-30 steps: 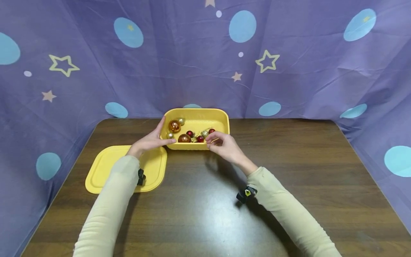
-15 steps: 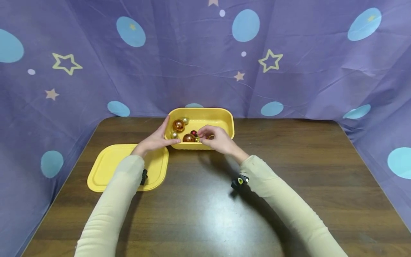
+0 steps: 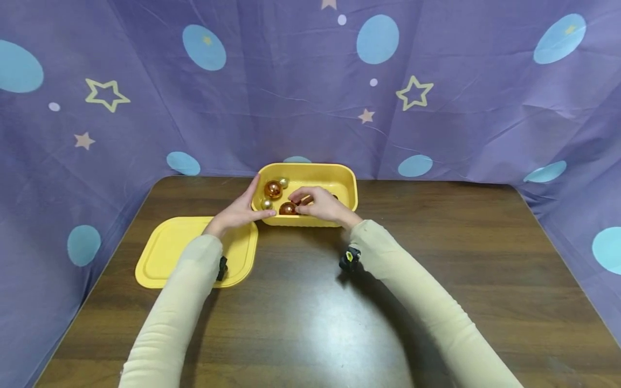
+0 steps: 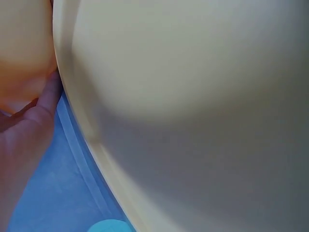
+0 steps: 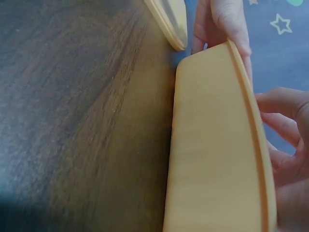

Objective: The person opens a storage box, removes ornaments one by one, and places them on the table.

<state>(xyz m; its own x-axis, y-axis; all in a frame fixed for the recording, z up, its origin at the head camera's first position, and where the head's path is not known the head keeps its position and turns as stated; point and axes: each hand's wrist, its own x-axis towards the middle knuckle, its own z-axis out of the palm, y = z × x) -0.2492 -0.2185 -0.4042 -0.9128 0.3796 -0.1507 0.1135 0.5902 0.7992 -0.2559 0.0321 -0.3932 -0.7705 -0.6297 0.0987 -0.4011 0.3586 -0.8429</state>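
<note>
A yellow plastic box (image 3: 344, 178) stands at the table's back edge with Christmas baubles inside. My left hand (image 3: 236, 213) grips its left front corner, thumb along the front rim and fingers on the left side. My right hand (image 3: 320, 205) reaches over the front rim into the box, thumb and fingers apart. Its fingertips are right at the shiny amber bauble (image 3: 288, 208) near the front wall. Another amber bauble (image 3: 273, 189) lies further left, with a small gold bauble (image 3: 283, 182) behind it and a second gold bauble (image 3: 267, 204) in front. My right hand hides most of the smaller baubles.
A yellow lid (image 3: 167, 250) lies flat on the wooden table (image 3: 296, 302), left of the box and partly under my left forearm. A purple patterned curtain (image 3: 310, 118) hangs directly behind the box.
My right hand has moved left along the box's front, from the small red and gold baubles to the front amber one. My left hand keeps its grip on the corner.
</note>
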